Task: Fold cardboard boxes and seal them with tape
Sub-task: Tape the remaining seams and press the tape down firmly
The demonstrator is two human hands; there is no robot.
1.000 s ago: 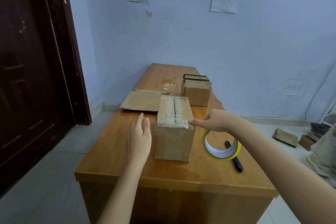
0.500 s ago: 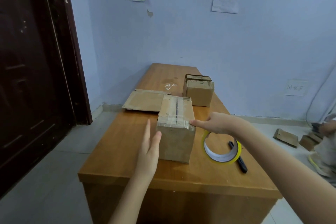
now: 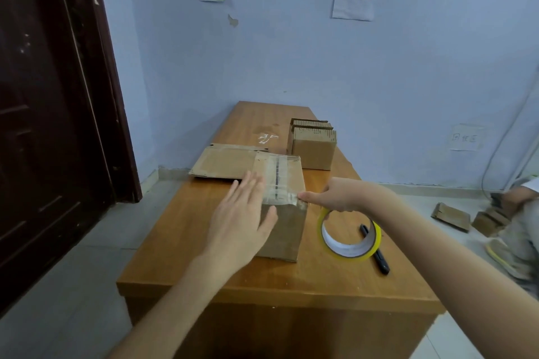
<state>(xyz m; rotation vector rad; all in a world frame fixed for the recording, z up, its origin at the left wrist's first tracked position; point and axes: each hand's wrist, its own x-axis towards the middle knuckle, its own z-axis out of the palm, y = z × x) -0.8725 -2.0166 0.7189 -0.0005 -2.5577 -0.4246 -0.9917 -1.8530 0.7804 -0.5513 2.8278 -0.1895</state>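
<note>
My left hand (image 3: 243, 218) is flat, fingers straight, laid against the near top edge of the cardboard box (image 3: 281, 207) and grasping nothing. My right hand (image 3: 338, 194) pinches the clear tape (image 3: 280, 197) at the box's right top corner, and the yellow tape roll (image 3: 348, 234) hangs under that hand, just above the wooden table (image 3: 204, 242).

I judge this box nearly finished: it stands folded in the middle of the table, with one strip along its top seam and a second one across the near end. What is left here, I think, is smoothing that strip and cutting it from the roll.

Behind the box on its left lies a flattened cardboard blank (image 3: 224, 162), not yet folded. Farther back, toward the right, sit small folded boxes (image 3: 313, 144). A black marker (image 3: 379, 256) lies beside the roll.
</note>
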